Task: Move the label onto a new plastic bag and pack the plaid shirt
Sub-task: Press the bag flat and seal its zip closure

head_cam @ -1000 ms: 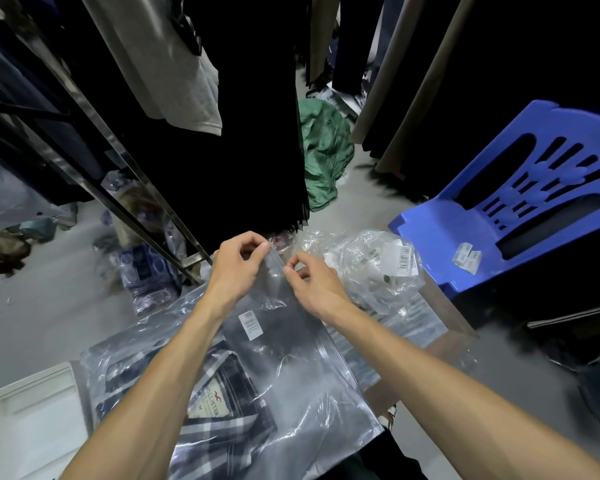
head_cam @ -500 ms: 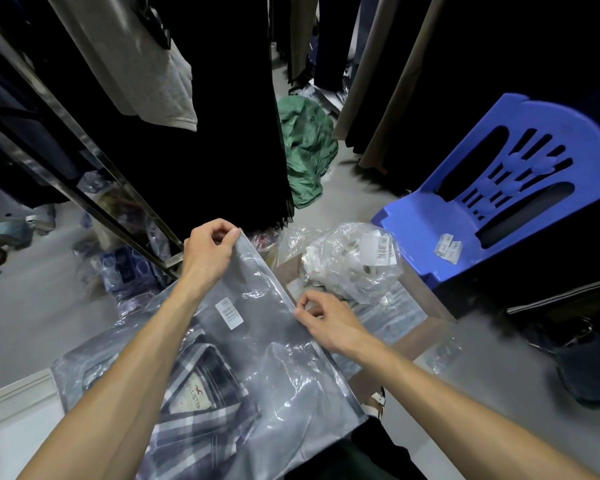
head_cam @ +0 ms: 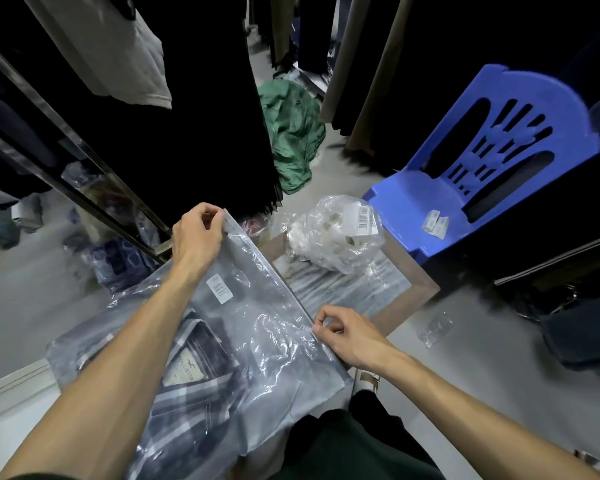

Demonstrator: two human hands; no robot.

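A clear plastic bag lies across my lap with the folded plaid shirt inside it, collar tag showing. A small white barcode label is stuck on the bag's upper part. My left hand pinches the far corner of the bag's top edge. My right hand pinches the same edge nearer to me, thumb and forefinger closed on the strip.
A crumpled bag of white tags lies on a low wooden stool with flat plastic bags. A blue plastic chair stands at right. Dark hanging clothes and a metal rack are ahead; a green cloth lies on the floor.
My right hand has slid along the bag's top edge toward me, away from my left hand, which still holds the far corner. The view has shifted slightly.
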